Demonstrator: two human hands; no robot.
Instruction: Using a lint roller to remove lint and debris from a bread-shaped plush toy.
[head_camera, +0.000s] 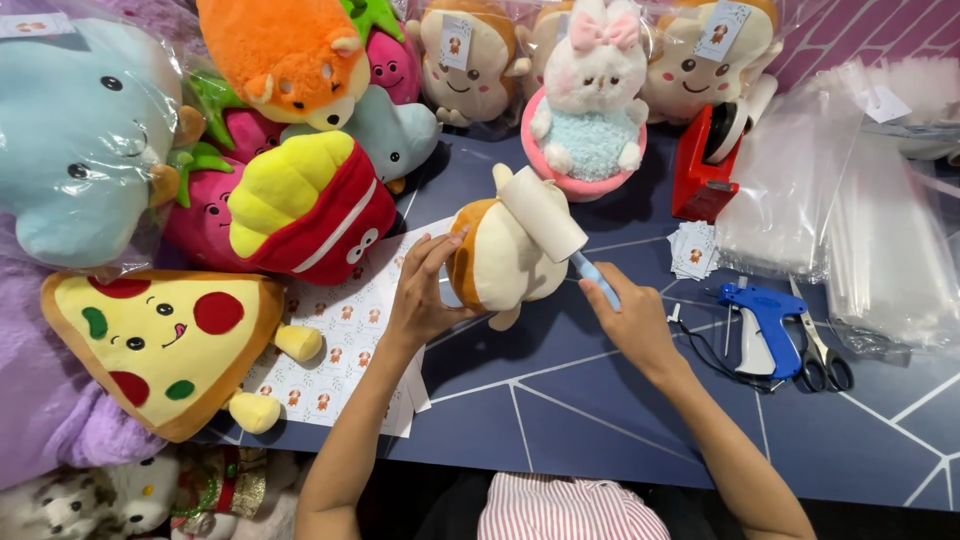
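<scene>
While the left hand (420, 300) wraps its fingers (432, 252) around a small brown and cream plush toy (500, 262), the right hand (628, 318) grips the blue handle of a white lint roller (545, 212). The toy sits just above the blue desk (560, 420), between the two hands. The left fingers are closed on its left side. The right fingers are closed on the handle. The roller's long side slants from the right hand up and to the left, and its white drum rests on top of the toy. So the toy lies to the left of the right hand and touches the left one.

Under the left wrist lies a white sheet of small stickers (345, 340) with little brown pictures. A small stack of white tags (693, 250) sits by the red tape holder (705, 165). Clear bags (860, 220) are piled on the right. Some plush toys at the back are in clear bags with white paper tags.
</scene>
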